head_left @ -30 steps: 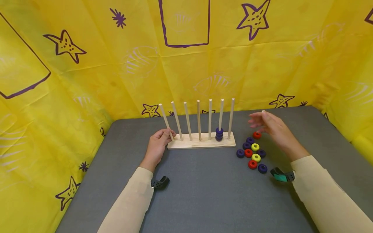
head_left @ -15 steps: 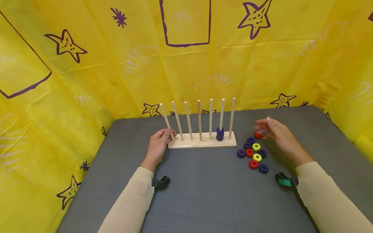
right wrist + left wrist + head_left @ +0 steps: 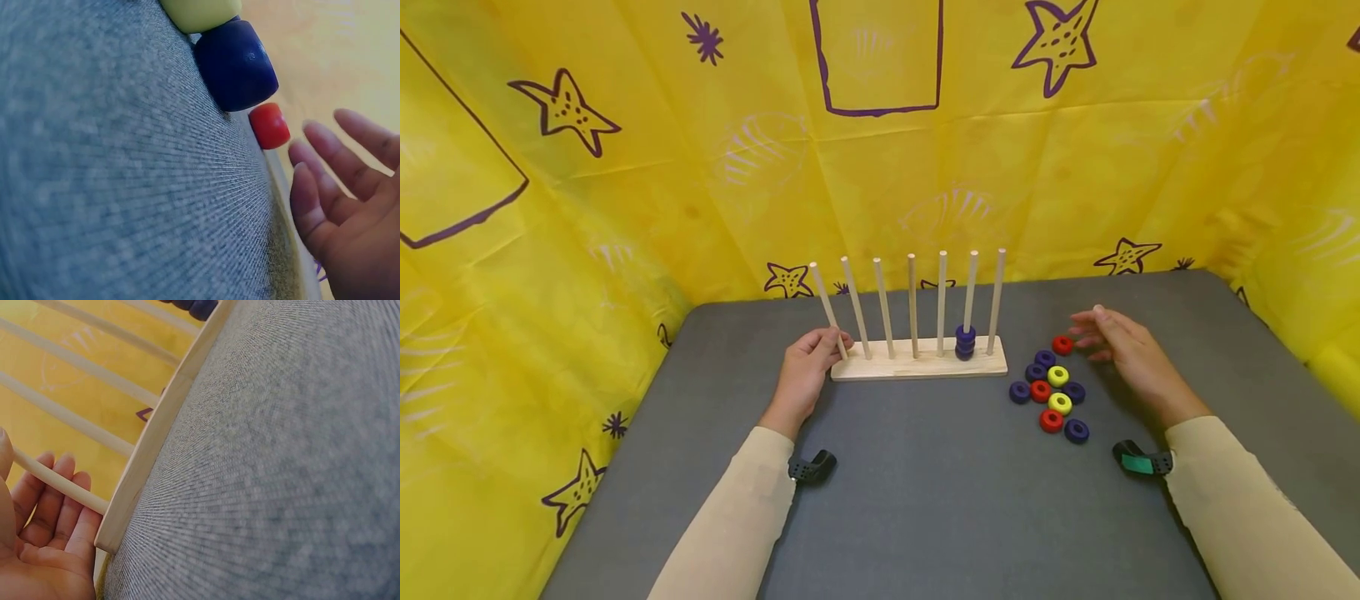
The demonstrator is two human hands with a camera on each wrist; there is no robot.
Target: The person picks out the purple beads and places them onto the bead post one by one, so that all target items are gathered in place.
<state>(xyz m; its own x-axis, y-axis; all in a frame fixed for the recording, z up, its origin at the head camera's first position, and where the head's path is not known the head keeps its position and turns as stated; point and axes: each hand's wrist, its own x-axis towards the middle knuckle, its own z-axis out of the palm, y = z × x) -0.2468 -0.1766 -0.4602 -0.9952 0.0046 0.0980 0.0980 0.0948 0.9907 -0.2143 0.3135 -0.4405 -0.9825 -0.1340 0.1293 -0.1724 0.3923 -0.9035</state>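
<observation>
My left hand holds the lower part of the leftmost peg of a wooden peg rack, fingers behind it and thumb in front. In the left wrist view the fingers pass behind that peg. A stack of dark blue rings sits on the second peg from the right; the other pegs are bare. My right hand hovers with relaxed fingers and nothing in it, just right of a red ring. The right wrist view shows a small gap between fingertips and the red ring.
Loose dark blue, red and yellow rings lie clustered right of the rack on the grey table. A yellow patterned cloth hangs behind the table and at both sides. Dark straps are at both wrists.
My right hand has drawn back to the right and slightly nearer, away from above the far red ring, which now shows fully. The left hand, rack and rings keep their places.
</observation>
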